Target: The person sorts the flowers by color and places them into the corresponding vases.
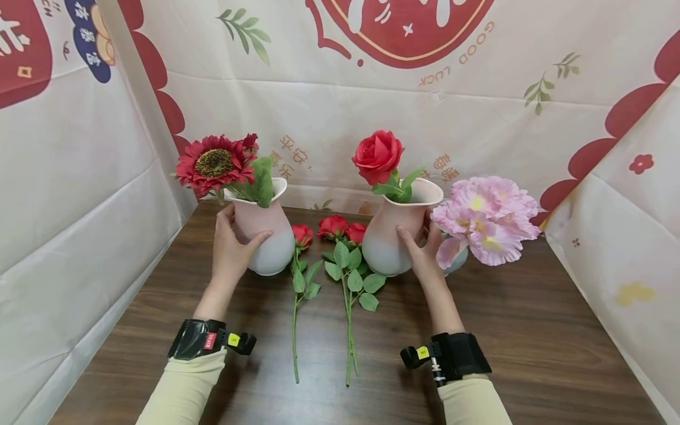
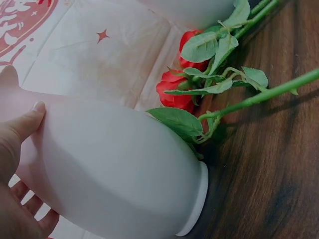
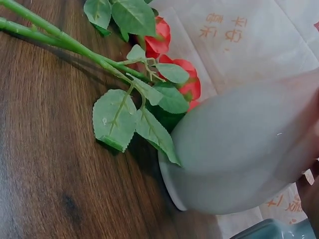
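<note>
My left hand [image 1: 232,243] grips a pink-to-grey vase [image 1: 270,239] from its left side, thumb across the front. A dark red sunflower-like bloom [image 1: 215,164] and green leaves stick out of that vase's mouth. On the right, my right hand [image 1: 425,251] holds a second, similar vase [image 1: 383,239] with a red rose [image 1: 378,156] standing in it. Both vases stand upright on the table. Between them lie cut roses: a single stem [image 1: 295,330] near the left vase, and stems with red heads [image 1: 332,226] and leaves close to the right vase.
A brown wooden table [image 1: 255,378] carries everything. Pale pink flowers [image 1: 491,218] rise from a bluish vase [image 1: 458,264] just right of my right hand. White printed cloth [image 1: 340,112] hangs behind and along both sides of the table.
</note>
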Tool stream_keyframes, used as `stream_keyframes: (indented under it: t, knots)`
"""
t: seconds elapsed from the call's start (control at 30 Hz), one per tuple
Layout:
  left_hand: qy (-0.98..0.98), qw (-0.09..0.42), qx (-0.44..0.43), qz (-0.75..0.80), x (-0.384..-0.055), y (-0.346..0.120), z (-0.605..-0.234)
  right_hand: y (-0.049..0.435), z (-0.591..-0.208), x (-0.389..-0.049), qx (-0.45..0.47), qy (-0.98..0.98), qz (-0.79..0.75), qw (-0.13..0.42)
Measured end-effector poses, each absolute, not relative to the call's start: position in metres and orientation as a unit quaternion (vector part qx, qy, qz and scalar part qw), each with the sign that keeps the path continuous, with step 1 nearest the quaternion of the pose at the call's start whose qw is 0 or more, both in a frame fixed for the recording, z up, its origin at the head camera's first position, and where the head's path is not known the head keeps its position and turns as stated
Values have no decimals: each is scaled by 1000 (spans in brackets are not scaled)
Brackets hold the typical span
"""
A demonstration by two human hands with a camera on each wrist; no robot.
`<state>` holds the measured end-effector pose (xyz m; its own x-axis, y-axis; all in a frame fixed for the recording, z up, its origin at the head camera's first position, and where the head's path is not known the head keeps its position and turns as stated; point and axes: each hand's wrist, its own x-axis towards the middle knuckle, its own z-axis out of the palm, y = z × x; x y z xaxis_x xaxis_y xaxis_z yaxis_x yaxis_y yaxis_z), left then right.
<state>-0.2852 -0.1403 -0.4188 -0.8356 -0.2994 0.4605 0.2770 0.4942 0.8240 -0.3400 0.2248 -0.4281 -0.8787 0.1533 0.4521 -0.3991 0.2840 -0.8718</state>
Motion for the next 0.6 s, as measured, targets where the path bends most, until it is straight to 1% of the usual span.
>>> stream_keyframes:
  t: [0.13, 0.23, 0.4, 0.6]
  knots:
    - [-819, 277, 24, -502, -279, -141, -420, 225, -428, -340, 86, -766, 593, 233]
    - [-834, 248, 55, -490, -268, -142, -422, 224, -429, -339, 83, -768, 594, 225]
    - [-868, 159, 89, -463, -246, -143, -427, 224, -428, -339, 75, -770, 595, 218]
    - [-903, 21, 48, -427, -227, -139, -443, 226, -427, -338, 77, -765, 602, 217]
